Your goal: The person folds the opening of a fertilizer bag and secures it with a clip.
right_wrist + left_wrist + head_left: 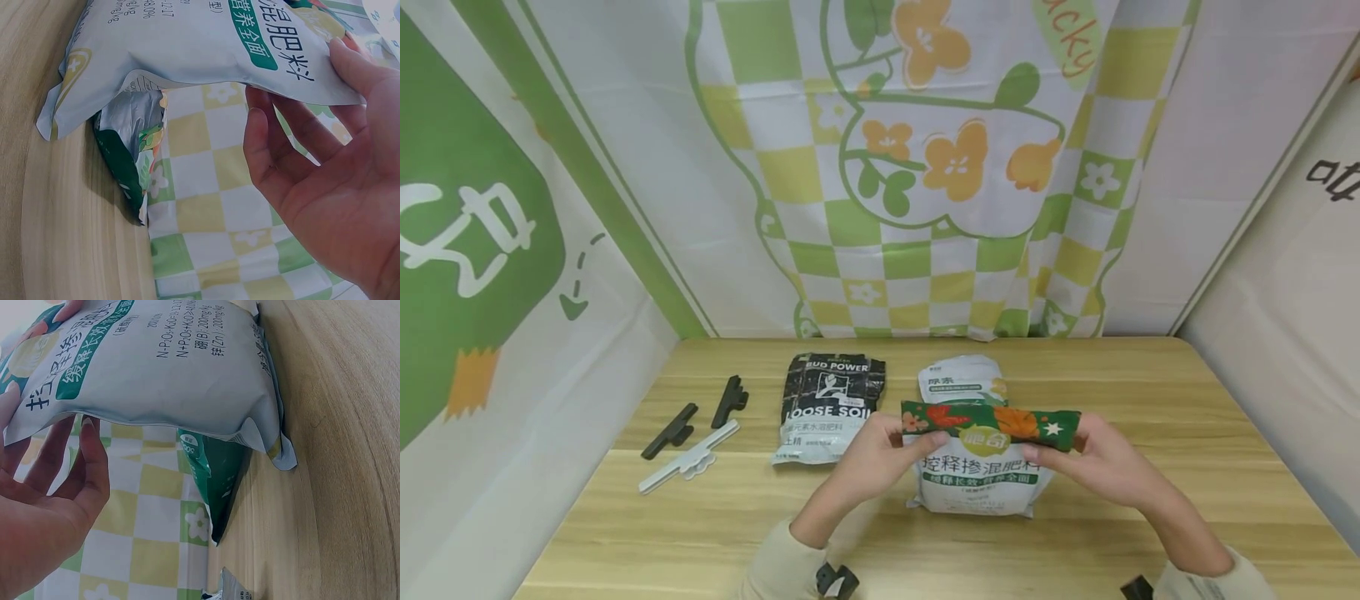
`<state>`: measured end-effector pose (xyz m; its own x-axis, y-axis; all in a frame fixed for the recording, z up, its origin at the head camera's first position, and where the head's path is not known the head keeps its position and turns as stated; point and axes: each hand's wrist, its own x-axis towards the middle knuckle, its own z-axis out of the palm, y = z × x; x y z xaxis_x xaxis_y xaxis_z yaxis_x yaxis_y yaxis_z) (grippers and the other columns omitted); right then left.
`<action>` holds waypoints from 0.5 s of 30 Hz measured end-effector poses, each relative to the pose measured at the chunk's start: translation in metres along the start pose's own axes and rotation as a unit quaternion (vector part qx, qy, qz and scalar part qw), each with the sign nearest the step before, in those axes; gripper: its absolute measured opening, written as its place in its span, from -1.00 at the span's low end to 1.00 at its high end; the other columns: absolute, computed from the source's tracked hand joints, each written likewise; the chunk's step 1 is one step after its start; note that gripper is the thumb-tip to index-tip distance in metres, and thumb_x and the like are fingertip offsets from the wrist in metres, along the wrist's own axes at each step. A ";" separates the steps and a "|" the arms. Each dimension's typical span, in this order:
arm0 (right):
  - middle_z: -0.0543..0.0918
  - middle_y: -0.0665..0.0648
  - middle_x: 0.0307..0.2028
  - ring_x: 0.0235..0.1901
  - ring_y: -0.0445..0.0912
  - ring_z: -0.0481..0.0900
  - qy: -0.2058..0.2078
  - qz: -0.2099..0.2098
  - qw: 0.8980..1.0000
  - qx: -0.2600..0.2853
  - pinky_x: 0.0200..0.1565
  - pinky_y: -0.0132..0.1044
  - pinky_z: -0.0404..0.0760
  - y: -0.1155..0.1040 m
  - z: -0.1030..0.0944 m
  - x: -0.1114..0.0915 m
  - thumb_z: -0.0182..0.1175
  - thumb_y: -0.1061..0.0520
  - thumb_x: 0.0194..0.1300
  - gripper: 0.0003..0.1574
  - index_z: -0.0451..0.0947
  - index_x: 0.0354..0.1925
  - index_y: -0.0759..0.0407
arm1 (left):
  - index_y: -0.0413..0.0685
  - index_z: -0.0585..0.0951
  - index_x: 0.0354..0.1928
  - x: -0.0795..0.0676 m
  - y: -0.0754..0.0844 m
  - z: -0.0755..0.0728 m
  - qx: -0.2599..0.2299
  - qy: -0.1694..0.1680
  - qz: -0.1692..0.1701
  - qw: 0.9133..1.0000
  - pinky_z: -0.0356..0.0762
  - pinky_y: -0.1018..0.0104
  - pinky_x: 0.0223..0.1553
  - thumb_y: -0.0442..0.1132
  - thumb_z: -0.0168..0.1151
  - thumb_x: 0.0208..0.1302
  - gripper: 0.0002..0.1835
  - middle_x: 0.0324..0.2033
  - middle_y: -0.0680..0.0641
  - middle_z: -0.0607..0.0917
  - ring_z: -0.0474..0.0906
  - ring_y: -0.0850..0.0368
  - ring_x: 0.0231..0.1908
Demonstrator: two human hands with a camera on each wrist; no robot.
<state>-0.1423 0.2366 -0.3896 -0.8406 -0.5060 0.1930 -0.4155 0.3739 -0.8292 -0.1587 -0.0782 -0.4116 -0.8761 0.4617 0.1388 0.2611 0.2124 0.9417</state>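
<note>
A white fertilizer bag (977,479) with a green, flower-printed top band stands upright on the table. Its top band looks folded over toward the front. My left hand (880,454) grips the left end of the band, thumb in front and fingers behind. At the other end, my right hand (1108,458) holds it the same way. Both wrist views show the thumbs on the printed face and curled fingers behind the bag (169,375), (187,50). Close behind stands a smaller white and green bag (958,375), its lower part hidden in the head view.
Left of the hands lies a black and white soil bag (831,408). Farther left are two black sealing clips (670,432), (728,402) and a white sealing clip (688,458). A patterned cloth (940,275) hangs at the table's back edge.
</note>
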 end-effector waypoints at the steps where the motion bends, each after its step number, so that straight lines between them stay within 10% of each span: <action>1: 0.85 -0.10 -0.01 0.02 -0.32 0.73 0.002 0.003 1.000 -0.002 0.09 -0.40 0.66 0.000 0.000 0.000 0.31 0.19 0.47 -0.73 0.76 0.08 0.03 | 0.01 0.83 -0.02 0.000 0.001 0.000 0.003 0.001 0.002 1.000 0.08 0.49 -0.69 0.03 0.32 0.47 -0.70 -0.27 -0.04 0.87 0.03 0.40 -0.76; 8: 0.83 -0.11 0.00 -0.01 -0.27 0.74 -0.011 0.003 1.000 0.029 -0.01 -0.37 0.72 0.002 -0.003 0.001 0.29 0.22 0.47 -0.72 0.74 0.10 0.11 | -0.09 0.83 -0.29 -0.002 0.002 -0.003 0.012 0.005 -0.015 1.000 0.01 0.51 -0.72 0.08 0.34 0.45 -0.62 -0.78 0.21 0.39 0.01 0.37 -0.78; 15: 0.82 -0.07 0.02 0.00 -0.28 0.72 -0.039 0.011 0.996 0.080 0.00 -0.36 0.72 0.008 -0.008 0.002 0.21 0.27 0.51 -0.76 0.78 0.02 0.20 | -0.05 0.27 -0.76 -0.003 0.003 -0.006 0.007 0.002 -0.014 1.000 0.06 0.52 -0.61 0.06 0.38 0.41 -0.31 -0.79 0.22 0.15 0.02 0.32 -0.71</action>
<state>-0.1499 0.2446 -0.3919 -0.8167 -0.5603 0.1381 -0.3315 0.2597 -0.9070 -0.1572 -0.0839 -0.4075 -0.8846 0.4523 0.1134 0.2422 0.2380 0.9406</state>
